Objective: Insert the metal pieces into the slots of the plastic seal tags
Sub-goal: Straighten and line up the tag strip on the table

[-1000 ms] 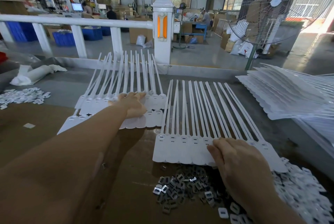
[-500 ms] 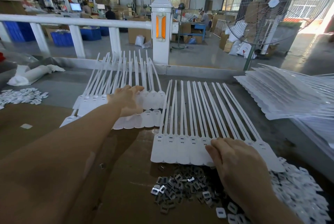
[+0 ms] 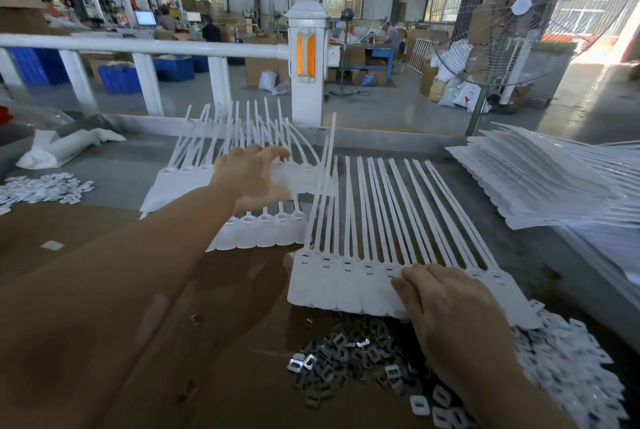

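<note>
Directly ahead, lying flat on the brown cardboard work surface (image 3: 104, 290): a joined strip of white seal tags (image 3: 349, 285), heads toward the body, straps fanning away; taken as the landmark for the rest. Resting on that strip's heads, right of its middle: the right hand (image 3: 450, 311), palm down, fingers loosely bent, fingertips (image 3: 403, 278) touching the slotted ends; cannot tell whether anything is pinched beneath. Just behind and left of the strip: a second strip of tags (image 3: 263, 233), and over it a third strip (image 3: 183, 183) raised off the surface, gripped by the left hand (image 3: 254, 177), thumb under the heads, fingers spread and curled over the top. Just in front of the landmark strip, touching its near edge: a heap of small metal pieces (image 3: 346, 356); to the heap's right, a spill of white plastic caps (image 3: 568, 373). Well to the right of the strip: a tall stack of more tag strips (image 3: 540, 183). Far left of it: another small pile of white pieces (image 3: 41, 188). Beyond the strip: a white railing (image 3: 138, 46) and a standing fan (image 3: 519, 13).
</note>
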Available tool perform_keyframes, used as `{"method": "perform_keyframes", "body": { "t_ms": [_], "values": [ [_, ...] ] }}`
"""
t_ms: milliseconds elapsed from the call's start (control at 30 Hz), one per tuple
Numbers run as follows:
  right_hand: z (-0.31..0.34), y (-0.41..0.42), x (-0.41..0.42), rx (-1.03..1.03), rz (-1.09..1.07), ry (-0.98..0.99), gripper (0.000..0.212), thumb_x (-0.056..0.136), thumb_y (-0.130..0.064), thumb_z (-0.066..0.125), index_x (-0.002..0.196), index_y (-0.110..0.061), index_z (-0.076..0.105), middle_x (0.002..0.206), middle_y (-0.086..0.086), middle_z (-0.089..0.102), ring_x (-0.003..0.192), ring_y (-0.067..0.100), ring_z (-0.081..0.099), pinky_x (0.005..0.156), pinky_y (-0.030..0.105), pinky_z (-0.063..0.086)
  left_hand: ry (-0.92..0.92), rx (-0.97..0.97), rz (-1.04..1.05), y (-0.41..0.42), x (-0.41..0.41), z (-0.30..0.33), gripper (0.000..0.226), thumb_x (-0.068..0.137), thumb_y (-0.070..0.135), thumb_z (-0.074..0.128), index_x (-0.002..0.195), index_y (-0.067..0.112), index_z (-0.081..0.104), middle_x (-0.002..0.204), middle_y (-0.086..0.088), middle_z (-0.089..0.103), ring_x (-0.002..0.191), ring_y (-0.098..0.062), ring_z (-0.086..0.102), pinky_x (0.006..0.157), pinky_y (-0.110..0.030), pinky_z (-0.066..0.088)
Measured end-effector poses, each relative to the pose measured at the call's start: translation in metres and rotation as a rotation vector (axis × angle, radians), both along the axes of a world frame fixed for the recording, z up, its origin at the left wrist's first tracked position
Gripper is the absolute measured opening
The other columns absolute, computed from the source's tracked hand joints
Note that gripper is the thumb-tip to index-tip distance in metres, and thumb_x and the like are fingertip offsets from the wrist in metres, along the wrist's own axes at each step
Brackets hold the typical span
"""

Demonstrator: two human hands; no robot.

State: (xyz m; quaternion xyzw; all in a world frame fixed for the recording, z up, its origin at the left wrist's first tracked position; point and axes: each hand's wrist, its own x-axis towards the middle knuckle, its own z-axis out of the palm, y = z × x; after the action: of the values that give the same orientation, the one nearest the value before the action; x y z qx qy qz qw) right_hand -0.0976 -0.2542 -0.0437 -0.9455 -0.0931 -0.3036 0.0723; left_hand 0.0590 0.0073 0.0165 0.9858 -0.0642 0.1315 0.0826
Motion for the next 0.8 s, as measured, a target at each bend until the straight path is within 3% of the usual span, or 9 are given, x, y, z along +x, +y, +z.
{"method": "perform_keyframes", "body": {
  "t_ms": [167,433,800],
  "values": [
    [0.0,0.0,-0.001,0.016,0.003,-0.004,0.035,0.089,-0.038,0.043,0.077,-0.018,0.068,0.071,-0.004,0.068,0.064,0.015,0.063,0.058,0.031,0.05,0.006,0.043,0.0,-0.011,-0.01,0.007,0.063,0.077,0.048,0.061,0.134,0.038,0.036,0.132,-0.003,0.047,0.123,-0.03,0.039,0.1,-0.044,0.031],
    [-0.001,-0.001,-0.002,0.021,0.012,0.004,0.033,0.094,-0.034,0.045,0.077,-0.018,0.067,0.072,-0.004,0.067,0.066,0.017,0.063,0.059,0.032,0.049,-0.005,-0.056,-0.016,-0.011,-0.011,0.028,0.062,0.075,0.043,0.064,0.132,0.035,0.041,0.13,-0.007,0.049,0.12,-0.032,0.039,0.103,-0.048,0.032],
    [0.0,-0.001,-0.004,0.04,0.011,-0.006,0.03,0.085,-0.036,0.045,0.076,-0.019,0.068,0.072,-0.005,0.068,0.065,0.014,0.064,0.059,0.03,0.05,-0.082,-0.135,-0.071,-0.011,-0.021,0.059,0.056,0.076,0.038,0.067,0.127,0.032,0.046,0.126,-0.004,0.053,0.117,-0.03,0.042,0.103,-0.047,0.034]
  ]
}}
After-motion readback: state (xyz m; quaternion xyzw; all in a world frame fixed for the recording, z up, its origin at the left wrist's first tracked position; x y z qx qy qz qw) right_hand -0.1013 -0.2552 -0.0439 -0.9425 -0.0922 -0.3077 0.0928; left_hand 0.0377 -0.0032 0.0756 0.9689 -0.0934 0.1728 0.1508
